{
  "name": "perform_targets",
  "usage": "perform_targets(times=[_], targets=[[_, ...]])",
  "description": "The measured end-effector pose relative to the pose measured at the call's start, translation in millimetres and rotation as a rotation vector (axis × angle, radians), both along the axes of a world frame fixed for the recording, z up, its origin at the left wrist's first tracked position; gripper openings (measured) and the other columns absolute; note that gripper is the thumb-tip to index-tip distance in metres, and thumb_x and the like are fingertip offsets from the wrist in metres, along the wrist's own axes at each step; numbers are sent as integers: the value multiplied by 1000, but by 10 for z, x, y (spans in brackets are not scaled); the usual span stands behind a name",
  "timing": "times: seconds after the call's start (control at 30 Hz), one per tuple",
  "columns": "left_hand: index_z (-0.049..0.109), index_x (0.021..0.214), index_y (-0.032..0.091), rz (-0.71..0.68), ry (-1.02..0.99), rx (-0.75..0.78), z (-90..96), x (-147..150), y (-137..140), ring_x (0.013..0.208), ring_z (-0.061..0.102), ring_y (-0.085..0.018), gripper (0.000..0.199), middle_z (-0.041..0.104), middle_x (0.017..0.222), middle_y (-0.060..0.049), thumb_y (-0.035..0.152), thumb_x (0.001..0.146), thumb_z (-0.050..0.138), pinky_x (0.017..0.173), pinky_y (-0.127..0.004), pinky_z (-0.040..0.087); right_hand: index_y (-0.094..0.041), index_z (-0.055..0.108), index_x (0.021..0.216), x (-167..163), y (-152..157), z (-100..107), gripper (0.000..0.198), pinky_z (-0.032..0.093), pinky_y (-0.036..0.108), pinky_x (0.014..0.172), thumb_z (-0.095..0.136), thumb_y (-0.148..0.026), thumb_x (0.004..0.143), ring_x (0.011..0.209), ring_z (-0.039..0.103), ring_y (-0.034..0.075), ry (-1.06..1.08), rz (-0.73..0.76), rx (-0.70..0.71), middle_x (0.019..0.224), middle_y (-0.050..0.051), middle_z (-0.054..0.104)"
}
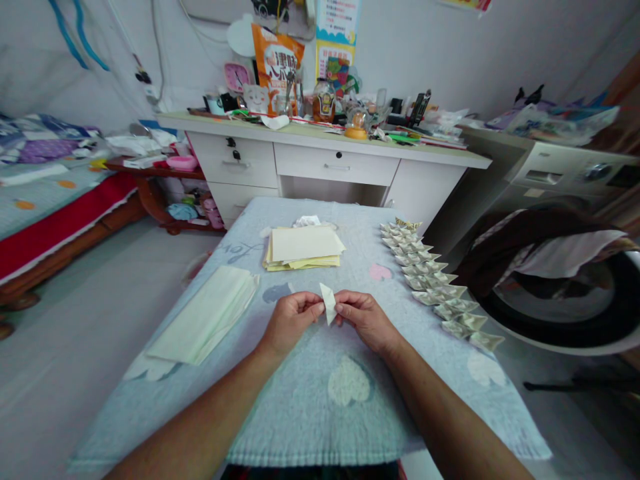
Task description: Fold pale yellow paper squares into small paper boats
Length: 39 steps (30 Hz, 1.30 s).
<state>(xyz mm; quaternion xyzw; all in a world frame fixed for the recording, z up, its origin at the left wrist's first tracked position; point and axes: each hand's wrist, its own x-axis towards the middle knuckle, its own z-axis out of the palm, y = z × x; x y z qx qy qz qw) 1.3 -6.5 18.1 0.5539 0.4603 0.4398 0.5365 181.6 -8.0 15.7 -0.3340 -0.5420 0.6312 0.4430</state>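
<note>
Between my two hands, over the middle of the cloth-covered table [295, 407], is a small folded piece of white paper [328, 301] with a pointed top. My left hand [295, 319] pinches its left edge between thumb and fingers. The thumb and fingers of my right hand [364, 320] grip its right side. Beyond my hands lies a stack of cream and yellow paper [306, 245]. Long folded pale sheets [205, 317] rest to the left. Along the right side stand several rows of small folded paper pieces [425, 270] with pointed tips.
A white desk [335, 163] crowded with jars, a pink clock [237, 77] and an orange snack bag [278, 67] stands behind the table. On the right is a washing machine [565, 167] with its door open and dark cloth hanging out. A bed [55, 200] is at left.
</note>
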Motion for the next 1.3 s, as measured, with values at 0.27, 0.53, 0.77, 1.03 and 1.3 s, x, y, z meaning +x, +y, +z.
perform_targets(times=[0.27,0.53,0.77,1.03,1.3], targets=[[66,68,13,43,-74,-58,25,23,-24,52,48,-9,15,59,58,1,28,69,66,53,-21,37,-18,73,92,9,-31,70,21,42,25,64,65,-34,81,64,53,11,-60,32,70,81,3,65],[65,72,12,-22,-298,-209,5,0,-1,51,47,-7,17,58,60,1,29,70,66,51,-20,35,-19,72,101,6,-56,55,27,45,25,64,63,-37,85,64,55,12,-80,0,110,72,1,64],[67,79,11,-67,-282,-210,-5,12,-10,58,54,-10,19,64,68,-3,29,72,66,56,-22,40,-20,74,96,-6,-52,65,24,43,25,65,59,-37,88,67,54,12,-185,-52,270,77,2,62],[67,79,12,-78,-282,-231,-4,5,-6,55,53,-9,18,64,68,-3,28,70,65,53,-21,37,-21,71,105,8,-73,31,24,44,27,74,60,-34,87,79,57,15,-203,-12,309,88,4,64],[64,74,12,-26,-390,-308,-7,-35,5,48,47,-6,17,58,60,1,26,67,69,48,-18,33,-24,65,117,10,-78,40,34,44,28,73,65,-33,84,76,54,14,-222,28,417,88,3,60]])
